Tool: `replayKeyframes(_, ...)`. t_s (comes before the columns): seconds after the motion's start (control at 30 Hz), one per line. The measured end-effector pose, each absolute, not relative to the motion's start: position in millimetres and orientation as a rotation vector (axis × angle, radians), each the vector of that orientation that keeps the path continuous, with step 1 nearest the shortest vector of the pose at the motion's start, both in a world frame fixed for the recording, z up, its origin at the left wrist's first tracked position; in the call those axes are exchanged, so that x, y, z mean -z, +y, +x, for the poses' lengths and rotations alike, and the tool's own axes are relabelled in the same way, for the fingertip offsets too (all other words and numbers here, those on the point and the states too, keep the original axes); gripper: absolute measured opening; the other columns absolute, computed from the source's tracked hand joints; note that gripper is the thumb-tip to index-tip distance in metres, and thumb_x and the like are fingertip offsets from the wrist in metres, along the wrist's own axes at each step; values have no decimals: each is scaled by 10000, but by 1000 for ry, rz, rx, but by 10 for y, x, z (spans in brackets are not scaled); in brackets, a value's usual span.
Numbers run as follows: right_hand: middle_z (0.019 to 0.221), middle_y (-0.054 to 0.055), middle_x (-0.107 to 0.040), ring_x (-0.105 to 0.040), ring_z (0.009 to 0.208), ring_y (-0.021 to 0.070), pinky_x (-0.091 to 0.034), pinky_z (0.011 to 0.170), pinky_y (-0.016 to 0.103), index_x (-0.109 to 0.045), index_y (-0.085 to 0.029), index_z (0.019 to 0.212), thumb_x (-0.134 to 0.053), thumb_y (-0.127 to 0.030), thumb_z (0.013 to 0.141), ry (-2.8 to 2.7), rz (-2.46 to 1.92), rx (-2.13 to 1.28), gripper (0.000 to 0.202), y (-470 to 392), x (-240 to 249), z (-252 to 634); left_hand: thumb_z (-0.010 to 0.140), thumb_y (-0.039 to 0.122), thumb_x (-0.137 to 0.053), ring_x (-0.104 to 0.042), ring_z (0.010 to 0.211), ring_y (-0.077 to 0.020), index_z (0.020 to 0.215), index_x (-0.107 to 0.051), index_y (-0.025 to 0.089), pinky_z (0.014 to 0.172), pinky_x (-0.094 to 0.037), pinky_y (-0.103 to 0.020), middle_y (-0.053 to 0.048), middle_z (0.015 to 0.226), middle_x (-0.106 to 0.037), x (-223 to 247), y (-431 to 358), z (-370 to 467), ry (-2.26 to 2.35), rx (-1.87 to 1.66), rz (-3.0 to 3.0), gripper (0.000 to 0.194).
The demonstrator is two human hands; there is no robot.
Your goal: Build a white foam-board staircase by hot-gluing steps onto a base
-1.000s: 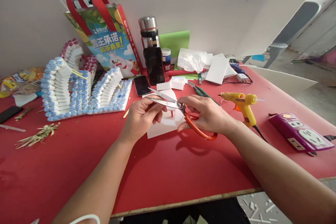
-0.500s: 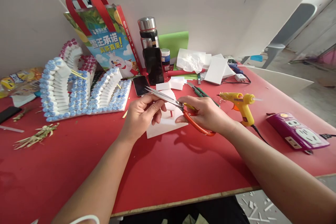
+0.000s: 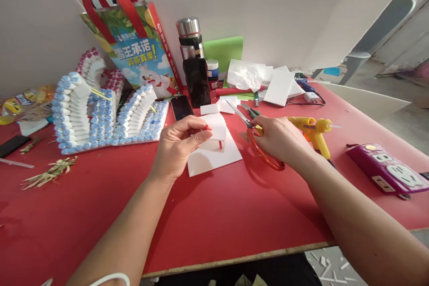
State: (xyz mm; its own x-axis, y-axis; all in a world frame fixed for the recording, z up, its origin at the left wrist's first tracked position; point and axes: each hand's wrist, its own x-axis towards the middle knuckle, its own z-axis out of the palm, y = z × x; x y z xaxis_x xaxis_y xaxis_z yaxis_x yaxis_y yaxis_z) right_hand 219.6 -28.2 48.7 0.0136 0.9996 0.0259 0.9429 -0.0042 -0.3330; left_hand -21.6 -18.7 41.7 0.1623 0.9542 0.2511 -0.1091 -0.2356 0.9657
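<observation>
Plainly, left hand (image 3: 181, 145): one red piece (image 3: 207, 127); right hand (image 3: 280, 137): one scissors (image 3: 248, 124).

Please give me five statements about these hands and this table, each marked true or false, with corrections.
1. The right hand holds orange-handled scissors. True.
2. The left hand is empty. False: it pinches a small red piece.
3. The right hand partly hides a yellow glue gun. True.
4. The purple power strip lies beside the shopping bag. False: it lies at the right of the red table.
5. A metal flask stands left of a green sheet. True.
</observation>
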Motion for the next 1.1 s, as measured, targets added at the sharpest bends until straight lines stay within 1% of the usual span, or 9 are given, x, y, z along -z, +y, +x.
replayKeyframes(0.13, 804, 128, -700, -647, 699, 285, -311, 507, 306, -692, -205, 888, -527, -309, 879, -2213, -2233, -303, 196, -305, -500, 2170, 742, 204, -844, -556, 575, -77, 770, -764, 200, 469, -436, -218, -10, 831, -665, -481, -181, -270, 894, -1348, 1375, 85)
replayKeyframes(0.23, 839, 151, -713, -691, 779, 309, -314, 517, 310, -670, -175, 880, -524, -249, 865, -2346, -2217, -299, 164, -330, -472, 2127, 753, 225, -842, -627, 590, -108, 796, -779, 191, 539, -525, -242, -15, 775, -678, -511, -213, -366, 994, -1327, 1386, 84)
replayKeyframes(0.4, 828, 141, -721, -707, 780, 309, -323, 519, 313, -636, -150, 1011, -557, -325, 882, -2455, -2171, -220, 231, -388, -474, 2072, 723, 285, -870, -664, 635, -132, 799, -782, 182, 646, -603, -283, -27, 817, -702, -337, -269, -548, 1184, -1271, 1434, 155)
replayKeyframes(0.53, 821, 131, -711, -682, 690, 263, -283, 492, 303, -666, -178, 832, -586, -399, 910, -2530, -2171, -165, 248, -429, -560, 2047, 753, 349, -840, -670, 687, -146, 797, -780, 179, 712, -604, -300, -32, 829, -697, -116, -250, -595, 1265, -1197, 1517, 185)
replayKeyframes(0.6, 856, 134, -704, -666, 688, 242, -271, 495, 305, -689, -170, 807, -556, -420, 950, -2530, -2090, -122, 316, -425, -572, 2033, 768, 373, -821, -674, 738, -164, 821, -788, 185, 755, -593, -318, -44, 855, -714, -54, -227, -585, 1316, -1156, 1589, 198)
replayKeyframes(0.73, 938, 105, -683, -642, 779, 210, -301, 556, 313, -742, -176, 933, -481, -408, 1016, -2529, -1655, -83, 359, -396, -473, 1973, 785, 379, -801, -658, 818, -184, 796, -794, 210, 945, -524, -390, -45, 866, -744, -18, -203, -544, 1393, -1126, 1818, 169)
replayKeyframes(0.83, 915, 99, -661, -617, 815, 202, -313, 599, 311, -749, -159, 890, -479, -362, 1024, -2598, -1491, -120, 364, -399, -380, 1908, 790, 369, -797, -653, 795, -175, 786, -793, 218, 1046, -451, -420, -32, 854, -754, -2, -210, -513, 1408, -1140, 1884, 151)
replayKeyframes(0.97, 846, 92, -632, -559, 721, 178, -300, 605, 317, -737, -142, 828, -454, -325, 1031, -2662, -1474, -99, 394, -416, -329, 1855, 797, 356, -784, -666, 860, -194, 836, -798, 210, 901, -508, -351, -54, 915, -765, 35, -219, -474, 1438, -1162, 1844, 152)
replayKeyframes(1.1, 805, 82, -612, -539, 698, 169, -296, 607, 315, -726, -149, 772, -460, -326, 1030, -2685, -1438, -107, 411, -407, -305, 1849, 794, 353, -775, -664, 865, -203, 828, -794, 206, 765, -517, -307, -59, 914, -761, 65, -206, -454, 1467, -1168, 1812, 152)
